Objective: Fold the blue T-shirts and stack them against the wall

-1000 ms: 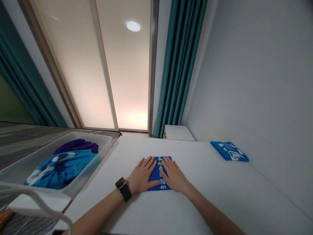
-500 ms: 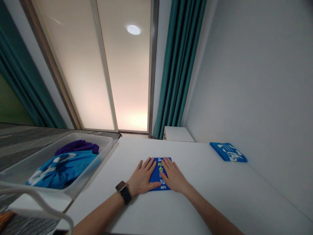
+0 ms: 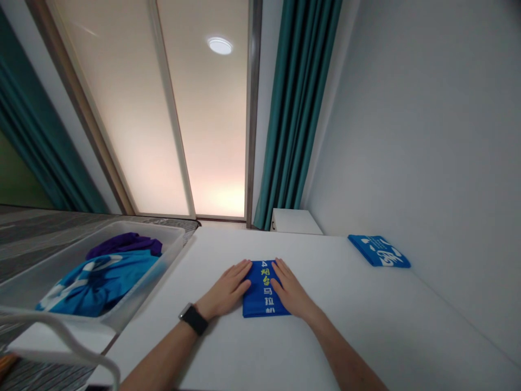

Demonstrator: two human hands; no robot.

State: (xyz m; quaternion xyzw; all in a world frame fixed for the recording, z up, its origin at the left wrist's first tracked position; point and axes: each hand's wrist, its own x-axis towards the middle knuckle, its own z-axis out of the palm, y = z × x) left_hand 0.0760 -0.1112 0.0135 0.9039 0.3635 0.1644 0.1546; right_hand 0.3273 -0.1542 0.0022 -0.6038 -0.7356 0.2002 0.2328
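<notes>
since both hands lie open and flat, the left hand [image 3: 226, 288] and right hand [image 3: 292, 288] sit against the sides of a folded blue cloth [image 3: 264, 290], seemingly squaring it on the white table [image 3: 366, 336], neither gripping. count: two folded cloths, the second folded cloth [image 3: 379, 251] near the wall [image 3: 423, 136]; one plastic bin [image 3: 142, 285] holds one purple garment [image 3: 124, 244], one blue garment [image 3: 97, 285].

The folded cloth [image 3: 264, 289] on the white table [image 3: 366, 309] is vivid blue with yellow and white characters, and a second blue cloth [image 3: 379, 251] carries bold white shapes. In the translucent tray [image 3: 146, 227], a purple cloth [image 3: 124, 244] meets a blue-and-white cloth [image 3: 97, 285]; the curtain [image 3: 299, 108] is teal.
</notes>
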